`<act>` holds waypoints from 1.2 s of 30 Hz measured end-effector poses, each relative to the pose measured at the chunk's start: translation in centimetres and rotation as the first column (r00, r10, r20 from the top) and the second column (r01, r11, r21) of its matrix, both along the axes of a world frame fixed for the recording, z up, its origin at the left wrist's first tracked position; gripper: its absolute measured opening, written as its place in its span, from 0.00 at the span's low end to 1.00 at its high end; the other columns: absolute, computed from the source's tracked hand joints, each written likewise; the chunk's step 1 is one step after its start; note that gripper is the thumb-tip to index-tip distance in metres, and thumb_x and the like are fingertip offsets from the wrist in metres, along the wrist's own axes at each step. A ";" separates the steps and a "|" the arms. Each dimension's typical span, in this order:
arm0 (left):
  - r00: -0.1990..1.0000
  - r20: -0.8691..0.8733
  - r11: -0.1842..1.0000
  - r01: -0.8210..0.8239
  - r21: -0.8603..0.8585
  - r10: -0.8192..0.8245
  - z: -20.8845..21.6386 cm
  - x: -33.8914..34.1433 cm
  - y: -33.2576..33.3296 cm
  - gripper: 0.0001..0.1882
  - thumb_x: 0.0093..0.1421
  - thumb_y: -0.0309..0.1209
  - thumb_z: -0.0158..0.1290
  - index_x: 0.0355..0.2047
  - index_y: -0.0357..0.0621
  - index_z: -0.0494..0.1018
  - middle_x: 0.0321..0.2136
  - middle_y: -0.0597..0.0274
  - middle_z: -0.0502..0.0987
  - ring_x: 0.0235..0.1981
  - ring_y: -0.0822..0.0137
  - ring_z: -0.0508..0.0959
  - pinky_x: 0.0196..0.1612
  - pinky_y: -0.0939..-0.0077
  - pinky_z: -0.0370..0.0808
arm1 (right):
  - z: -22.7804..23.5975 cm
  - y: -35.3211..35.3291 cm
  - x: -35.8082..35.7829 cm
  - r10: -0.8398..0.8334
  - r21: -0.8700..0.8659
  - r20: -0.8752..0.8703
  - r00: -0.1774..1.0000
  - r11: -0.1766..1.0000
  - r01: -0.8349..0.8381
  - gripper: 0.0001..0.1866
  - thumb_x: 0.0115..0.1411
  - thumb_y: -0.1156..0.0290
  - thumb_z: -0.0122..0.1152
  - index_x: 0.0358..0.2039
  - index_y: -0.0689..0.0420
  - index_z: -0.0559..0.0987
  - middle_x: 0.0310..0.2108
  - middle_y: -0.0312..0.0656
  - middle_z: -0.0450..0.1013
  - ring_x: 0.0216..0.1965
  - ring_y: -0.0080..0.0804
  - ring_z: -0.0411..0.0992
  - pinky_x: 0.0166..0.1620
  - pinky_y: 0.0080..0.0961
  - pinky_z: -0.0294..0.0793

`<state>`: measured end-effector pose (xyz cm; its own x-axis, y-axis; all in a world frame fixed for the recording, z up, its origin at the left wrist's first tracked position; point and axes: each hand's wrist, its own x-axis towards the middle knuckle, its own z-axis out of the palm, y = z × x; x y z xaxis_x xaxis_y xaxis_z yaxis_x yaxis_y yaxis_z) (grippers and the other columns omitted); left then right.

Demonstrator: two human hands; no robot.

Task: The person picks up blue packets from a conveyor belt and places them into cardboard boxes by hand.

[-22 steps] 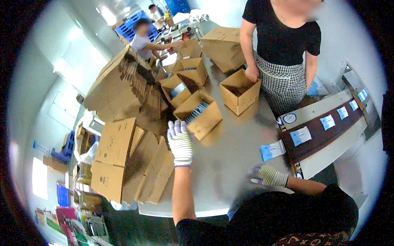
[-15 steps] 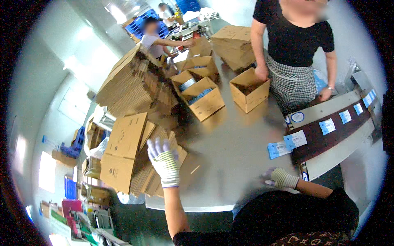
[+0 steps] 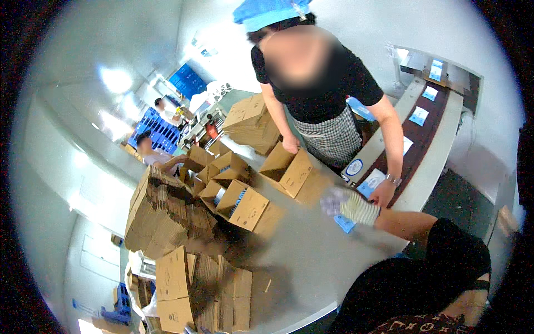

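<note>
My right hand, in a pale glove with a striped cuff, reaches over the grey table at the near end of the conveyor. Its fingers are smeared by motion, so its grip cannot be made out. Just below the glove a blue packet shows partly. Close by, a co-worker's hand is at a blue-and-white packet on the belt. At the lower edge, pale tips of what looks like my left hand show beside a stack of flattened cartons; its fingers are mostly out of the picture.
The conveyor carries several packets. A co-worker in black grips an open carton. Left of it stand open cartons holding blue packets. A tall pile of flat cartons and another carton stack flank the grey table.
The view has swung to the right. My right hand has moved forward over the packets. My left hand has dropped almost out of view. The co-worker's hand has come to the belt's end.
</note>
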<state>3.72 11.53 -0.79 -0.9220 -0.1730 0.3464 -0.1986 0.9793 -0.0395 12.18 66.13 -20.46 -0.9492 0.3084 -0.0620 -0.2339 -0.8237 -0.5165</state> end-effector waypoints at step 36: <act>0.618 -0.783 0.861 0.436 0.261 -0.076 -12.1 6.5 12.2 0.19 0.65 0.42 0.38 0.37 0.38 0.70 0.29 0.51 0.75 0.22 0.61 0.73 0.25 0.72 0.71 | 5.1 -5.7 1.4 -0.136 0.782 -0.012 0.991 0.616 0.094 0.34 0.56 0.45 0.52 0.50 0.64 0.65 0.44 0.44 0.68 0.47 0.28 0.64 0.50 0.32 0.65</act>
